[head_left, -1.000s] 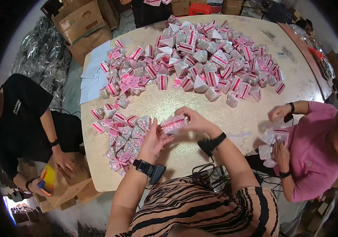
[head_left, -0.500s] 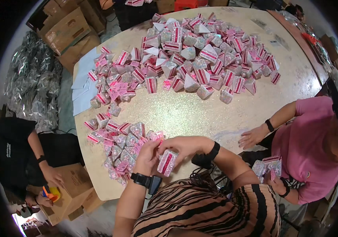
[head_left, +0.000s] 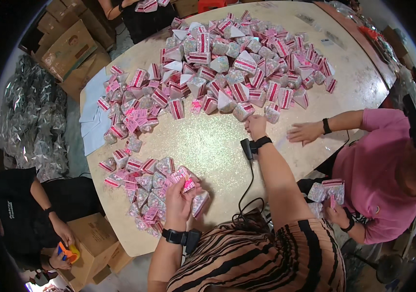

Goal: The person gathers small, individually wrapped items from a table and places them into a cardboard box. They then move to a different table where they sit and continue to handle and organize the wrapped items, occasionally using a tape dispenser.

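Note:
My left hand (head_left: 179,197) is closed around a small pink and silver wedge-shaped packet (head_left: 184,178), held over the near pile of such packets (head_left: 140,187). My right hand (head_left: 255,127) is stretched forward across the table and touches a packet (head_left: 243,111) at the near edge of the big far pile (head_left: 237,63); whether it grips it I cannot tell. A black device with a cable (head_left: 247,148) is strapped at my right wrist.
The round glittery table (head_left: 217,146) carries both piles. A person in pink (head_left: 383,175) sits at the right, one hand (head_left: 305,132) flat on the table, the other holding packets low. A person in black (head_left: 28,214) crouches at left by cardboard boxes (head_left: 89,243). Silver bags (head_left: 28,121) lie on the floor.
My right hand left the packet held in front of me and reached forward to the far pile. My left hand kept a packet and moved left over the near pile.

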`<action>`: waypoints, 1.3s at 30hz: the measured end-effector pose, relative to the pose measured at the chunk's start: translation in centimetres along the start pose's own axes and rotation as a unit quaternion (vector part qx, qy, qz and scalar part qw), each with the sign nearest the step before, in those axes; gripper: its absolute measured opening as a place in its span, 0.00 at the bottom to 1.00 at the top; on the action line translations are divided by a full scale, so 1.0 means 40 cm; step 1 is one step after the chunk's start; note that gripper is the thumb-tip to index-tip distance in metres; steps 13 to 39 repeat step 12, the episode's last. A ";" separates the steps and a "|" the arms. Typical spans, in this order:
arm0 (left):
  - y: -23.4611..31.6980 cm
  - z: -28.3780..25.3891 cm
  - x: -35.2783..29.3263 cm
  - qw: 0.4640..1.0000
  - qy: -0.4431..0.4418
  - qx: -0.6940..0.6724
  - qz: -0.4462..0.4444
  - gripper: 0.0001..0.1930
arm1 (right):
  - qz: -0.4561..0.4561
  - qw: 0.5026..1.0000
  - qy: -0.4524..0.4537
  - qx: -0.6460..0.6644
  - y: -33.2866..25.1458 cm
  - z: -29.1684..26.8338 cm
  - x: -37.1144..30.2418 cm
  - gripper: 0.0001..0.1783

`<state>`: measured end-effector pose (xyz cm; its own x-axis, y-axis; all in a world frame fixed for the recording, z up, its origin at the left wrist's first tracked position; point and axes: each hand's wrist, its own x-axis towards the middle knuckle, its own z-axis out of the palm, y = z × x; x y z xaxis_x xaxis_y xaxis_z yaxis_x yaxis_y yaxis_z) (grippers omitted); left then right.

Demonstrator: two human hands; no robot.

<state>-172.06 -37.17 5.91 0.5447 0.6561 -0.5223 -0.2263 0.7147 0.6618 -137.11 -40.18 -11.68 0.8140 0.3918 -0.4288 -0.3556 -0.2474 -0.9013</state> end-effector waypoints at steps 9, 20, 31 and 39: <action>0.002 -0.056 0.021 0.998 0.014 -0.042 -0.034 0.19 | -0.084 0.897 -0.302 -0.312 -0.130 -0.222 -0.260 0.10; 0.000 -0.045 0.033 0.998 -0.007 -0.044 -0.043 0.19 | -0.136 0.822 -0.244 -0.496 -0.078 -0.290 -0.264 0.08; 0.000 -0.045 0.033 0.998 -0.007 -0.044 -0.043 0.19 | -0.136 0.822 -0.244 -0.496 -0.078 -0.290 -0.264 0.08; 0.000 -0.045 0.033 0.998 -0.007 -0.044 -0.043 0.19 | -0.136 0.822 -0.244 -0.496 -0.078 -0.290 -0.264 0.08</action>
